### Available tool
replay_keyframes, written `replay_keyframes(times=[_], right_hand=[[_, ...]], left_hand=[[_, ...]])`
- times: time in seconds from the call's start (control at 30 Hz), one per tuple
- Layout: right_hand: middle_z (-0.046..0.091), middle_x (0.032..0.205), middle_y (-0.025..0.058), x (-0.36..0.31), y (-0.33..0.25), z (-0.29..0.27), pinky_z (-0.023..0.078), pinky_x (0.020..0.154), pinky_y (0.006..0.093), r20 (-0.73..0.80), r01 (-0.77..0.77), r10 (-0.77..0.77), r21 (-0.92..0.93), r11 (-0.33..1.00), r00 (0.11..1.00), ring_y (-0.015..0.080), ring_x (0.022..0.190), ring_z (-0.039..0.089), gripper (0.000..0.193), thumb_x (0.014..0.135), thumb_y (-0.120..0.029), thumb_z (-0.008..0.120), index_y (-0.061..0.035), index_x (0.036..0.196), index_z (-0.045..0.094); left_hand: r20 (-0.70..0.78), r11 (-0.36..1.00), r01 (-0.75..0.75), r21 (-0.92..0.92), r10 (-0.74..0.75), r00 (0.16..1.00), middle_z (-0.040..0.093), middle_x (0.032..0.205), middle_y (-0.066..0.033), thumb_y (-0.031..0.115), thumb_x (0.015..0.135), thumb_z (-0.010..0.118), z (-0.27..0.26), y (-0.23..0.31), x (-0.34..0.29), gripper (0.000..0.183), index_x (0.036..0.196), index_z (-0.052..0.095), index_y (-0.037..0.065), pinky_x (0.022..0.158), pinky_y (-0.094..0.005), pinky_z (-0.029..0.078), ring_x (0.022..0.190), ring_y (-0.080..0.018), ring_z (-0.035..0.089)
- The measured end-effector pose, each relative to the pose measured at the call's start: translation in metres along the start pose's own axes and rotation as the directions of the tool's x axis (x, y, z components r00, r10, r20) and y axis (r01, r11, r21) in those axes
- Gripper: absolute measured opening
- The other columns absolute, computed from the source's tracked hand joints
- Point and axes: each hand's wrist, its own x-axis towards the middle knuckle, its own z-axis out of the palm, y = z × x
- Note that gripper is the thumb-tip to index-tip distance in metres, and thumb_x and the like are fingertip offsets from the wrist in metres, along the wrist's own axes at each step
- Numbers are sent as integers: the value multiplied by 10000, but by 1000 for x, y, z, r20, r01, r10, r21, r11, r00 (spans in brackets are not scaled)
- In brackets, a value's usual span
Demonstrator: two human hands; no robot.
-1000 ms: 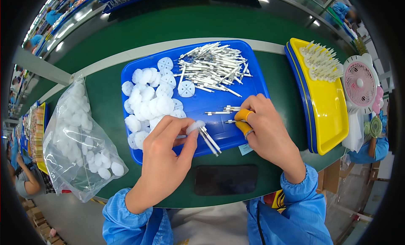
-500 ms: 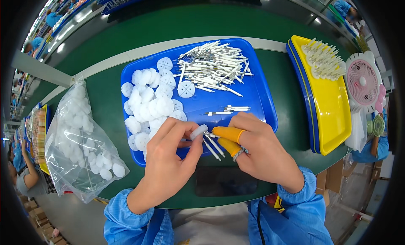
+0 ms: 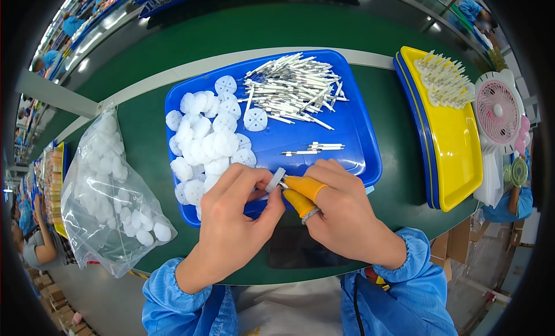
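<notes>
My left hand (image 3: 231,217) pinches a round white plastic disc (image 3: 275,180) on edge between thumb and fingers, over the near edge of the blue tray (image 3: 374,157). Yellow finger covers sit on two fingers of my right hand (image 3: 347,211), which is closed at the disc's right face. A small piece of a thin white rod (image 3: 283,185) shows at those fingertips; the rest is hidden by the hand. In the tray, slotted white discs (image 3: 202,145) pile up at the left, a heap of white rods with metal ends (image 3: 292,87) lies far right, and several rods (image 3: 315,148) lie nearer.
A clear bag of white discs (image 3: 110,191) lies left of the tray. At right stand stacked trays, the top one yellow (image 3: 451,157), holding discs with upright rods (image 3: 445,78). Beyond is a pink and white fan (image 3: 497,107). A dark flat object (image 3: 306,249) lies under my hands.
My right hand has moved slightly left and turned, closing up to the disc. Several rods that hung below its fingers are now hidden. The disc has tilted more on edge.
</notes>
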Motion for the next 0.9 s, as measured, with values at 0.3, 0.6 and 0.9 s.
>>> replay_keyframes(times=[0.3, 0.6, 0.9], right_hand=[[618, 890, 167, -6, -4, 21, 484, 746, 475, -186, 9, 3, 67, 998, 983, 373, 826, 603, 338, 619, 94, 697, 87, 954, 743], [614, 995, 133, 23, 29, -3, 463, 823, 421, -43, -81, 71, -283, 956, 997, 334, 964, 585, 244, 734, 77, 760, 45, 976, 785], [690, 1035, 164, 15, 10, -16, 487, 870, 442, -52, -111, 108, -57, 992, 993, 377, 990, 632, 331, 750, 90, 755, 12, 1072, 774]], left_hand=[[25, 998, -21, 58, 20, 999, 656, 935, -150, -36, 887, 778, 2, -1, -9, 204, 1074, 700, -12, 623, -400, 574, 741, -335, 730], [-65, 997, 52, 53, -49, 997, 662, 1025, -148, -26, 951, 759, -5, -2, 0, 192, 1139, 718, -28, 713, -388, 644, 836, -309, 774], [33, 990, 136, -36, -135, 990, 696, 1036, -121, -37, 958, 771, -17, 5, 6, 160, 1110, 721, -46, 778, -338, 669, 895, -212, 763]])
